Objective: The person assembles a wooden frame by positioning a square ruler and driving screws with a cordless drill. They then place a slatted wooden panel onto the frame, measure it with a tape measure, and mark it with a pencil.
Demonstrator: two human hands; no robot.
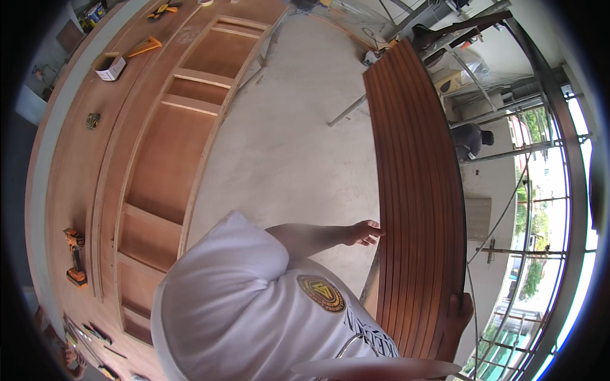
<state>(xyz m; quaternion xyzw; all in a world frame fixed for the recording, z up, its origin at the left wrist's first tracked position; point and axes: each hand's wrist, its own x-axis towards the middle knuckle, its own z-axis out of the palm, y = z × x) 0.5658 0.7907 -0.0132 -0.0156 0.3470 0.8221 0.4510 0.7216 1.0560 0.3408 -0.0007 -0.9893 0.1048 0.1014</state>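
A long brown slatted wooden panel (416,190) stretches away from me on my right, raised above the floor. At its left edge is my left hand (364,233), arm reaching across, with its fingertips closed on the rim. Nearer my body, my right hand (459,312) is wrapped round the panel's right edge, in shadow. Part of that hand's grip is hidden behind the panel.
On my left, a wooden table (73,171) bears a ladder-like wooden frame (200,77), a cordless drill (75,257), a tape measure (93,120), a small box (109,66) and an orange square (145,46). Metal scaffolding (502,152) stands right, near a crouching person (469,140).
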